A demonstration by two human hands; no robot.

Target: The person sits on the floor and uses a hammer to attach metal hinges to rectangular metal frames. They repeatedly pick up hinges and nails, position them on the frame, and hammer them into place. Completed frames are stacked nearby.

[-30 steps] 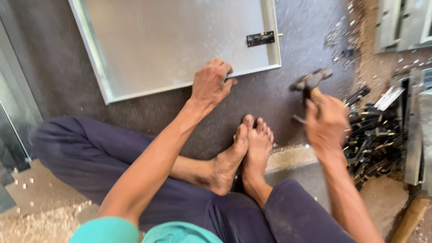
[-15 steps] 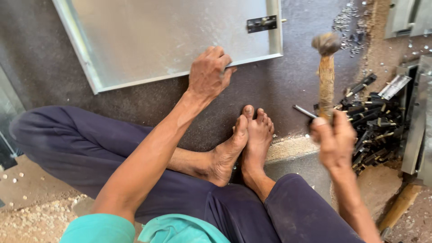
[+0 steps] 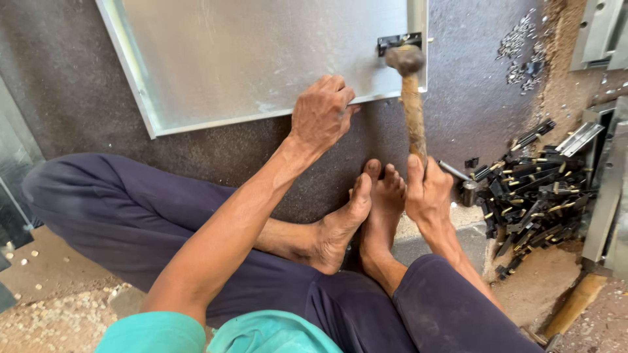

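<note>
Right hand (image 3: pixel 428 196) clenches the hammer (image 3: pixel 411 98) handle's lower end; left hand (image 3: pixel 320 117) presses, fingers curled, on the metal sheet (image 3: pixel 261 59) edge, fingertips hidden.

A dark grey mat (image 3: pixel 196 157) covers the ground and fills most of the view; its surface looks rough and speckled. At the lower left, bare brown dirt floor (image 3: pixel 52 307) shows, strewn with pale chips and crumbs. A glassy pane (image 3: pixel 13 163) stands along the left edge. On the right, a heap of small black metal pieces (image 3: pixel 533 189) lies beside grey metal frames (image 3: pixel 605 189) that lean at the edge. More small bits (image 3: pixel 520 42) are scattered near the upper right. Soft, even daylight falls over everything, with no hard shadows.
</note>
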